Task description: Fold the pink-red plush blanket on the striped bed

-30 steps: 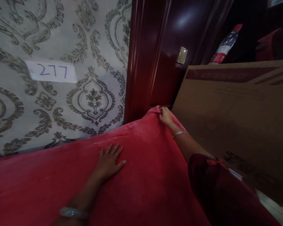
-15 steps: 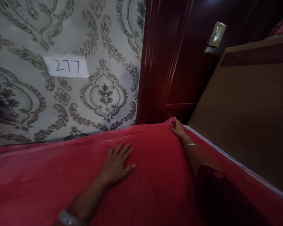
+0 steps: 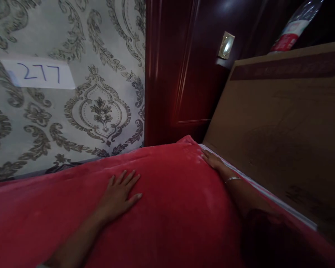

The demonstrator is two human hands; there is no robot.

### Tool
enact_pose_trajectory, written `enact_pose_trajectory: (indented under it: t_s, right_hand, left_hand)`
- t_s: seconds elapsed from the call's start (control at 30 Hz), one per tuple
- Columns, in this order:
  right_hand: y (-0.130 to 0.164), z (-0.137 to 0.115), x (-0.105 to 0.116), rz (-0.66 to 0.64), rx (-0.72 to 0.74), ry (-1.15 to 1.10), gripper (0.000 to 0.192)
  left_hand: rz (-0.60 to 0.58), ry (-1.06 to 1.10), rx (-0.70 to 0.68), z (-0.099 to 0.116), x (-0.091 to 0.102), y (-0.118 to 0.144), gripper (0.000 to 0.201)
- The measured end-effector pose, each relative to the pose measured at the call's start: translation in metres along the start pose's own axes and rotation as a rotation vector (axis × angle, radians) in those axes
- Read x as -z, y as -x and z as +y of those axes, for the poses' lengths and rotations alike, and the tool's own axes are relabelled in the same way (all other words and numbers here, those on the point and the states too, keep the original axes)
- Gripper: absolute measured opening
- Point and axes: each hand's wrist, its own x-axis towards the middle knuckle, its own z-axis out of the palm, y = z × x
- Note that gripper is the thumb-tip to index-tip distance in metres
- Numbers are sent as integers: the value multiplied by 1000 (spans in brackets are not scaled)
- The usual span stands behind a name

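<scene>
Left hand [image 3: 120,195]: open, palm down, fingers spread flat on the red blanket [image 3: 170,208], roughly mid-surface. No grip.

Right hand [image 3: 213,160]: at the blanket's right edge, just short of the far corner. Fingers lie along the edge; whether they pinch the fabric or only press on it cannot be told. A thin bracelet [image 3: 232,179] sits on that wrist.

Red blanket: covers the whole near surface and runs up to the wall. Its far right corner stands slightly raised beside the dark red door [image 3: 184,74]. A pale striped edge shows just beside the blanket on the right.

Wall: patterned wallpaper [image 3: 100,108] with a white label [image 3: 37,73] reading 277.

Right side: large cardboard box [image 3: 281,123], close along the blanket's edge. A plastic bottle [image 3: 294,28] shows above it.
</scene>
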Motion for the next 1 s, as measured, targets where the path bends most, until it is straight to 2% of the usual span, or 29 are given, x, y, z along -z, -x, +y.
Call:
enact_pose_trajectory:
  t_s: [0.13,0.23,0.33,0.47,0.6,0.77,0.9,1.0]
  right_hand:
    - [7,6,4,-18,-129,-9,49]
    - [8,13,14,-22,-265,15,43]
    - [14,28,27,-57,-342,26,35]
    - [27,43,38,-64,-353,32,26]
    - [39,43,37,-13,-349,51,32]
    - [55,47,43,-28,-401,71,40]
    - [87,63,57,-78,-472,108,54]
    - [117,70,61,-95,-489,139,45]
  left_hand:
    - [4,4,-9,-1,0,0,70]
    - [11,-9,-9,-1,-1,-2,70]
    - [21,-5,-11,-1,-1,-3,70]
    - [14,1,-5,0,0,-5,70]
    - [26,-2,-5,2,2,-5,69]
    - [55,-9,-20,-1,-1,-7,69]
    - [48,-23,-12,-4,-6,-11,71]
    - [45,-35,-11,-5,-8,-13,70]
